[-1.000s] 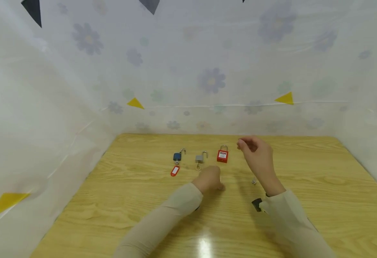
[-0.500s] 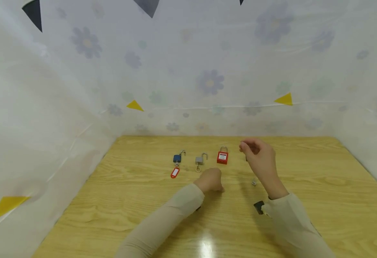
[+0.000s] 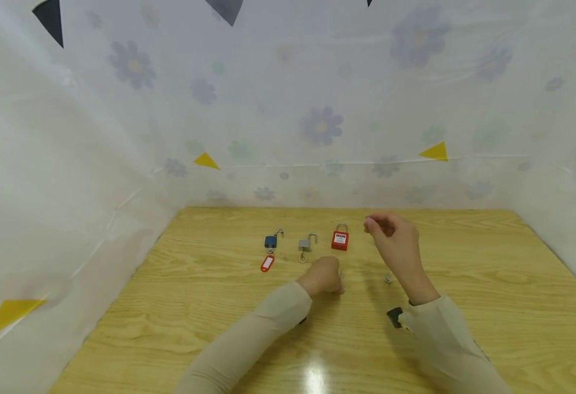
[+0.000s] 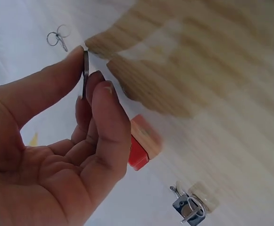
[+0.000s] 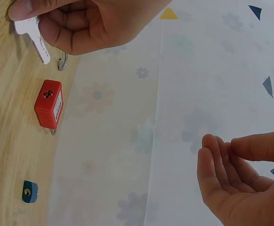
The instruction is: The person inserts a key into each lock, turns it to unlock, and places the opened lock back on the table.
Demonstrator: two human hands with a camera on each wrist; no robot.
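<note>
My left hand [image 3: 324, 276] hovers low over the wooden table [image 3: 465, 306] and pinches a flat silver key [image 4: 85, 70] between thumb and fingers; the key [image 5: 33, 33] also shows from the right wrist. Just beyond it lie a red padlock [image 3: 339, 238] with its shackle closed, a grey padlock [image 3: 306, 242] and a blue padlock [image 3: 271, 240], both with shackles swung open. My right hand [image 3: 391, 235] is raised to the right of the red padlock. Its fingers [image 5: 221, 169] are loosely curved toward the thumb with nothing between them.
A red key tag [image 3: 266, 263] lies in front of the blue padlock. A small loose key [image 3: 388, 278] rests on the table under my right forearm. White flowered sheeting [image 3: 317, 126] walls the table at the back and on both sides.
My right hand has shifted slightly right and a little lower. The left hand has stayed almost in place with the key.
</note>
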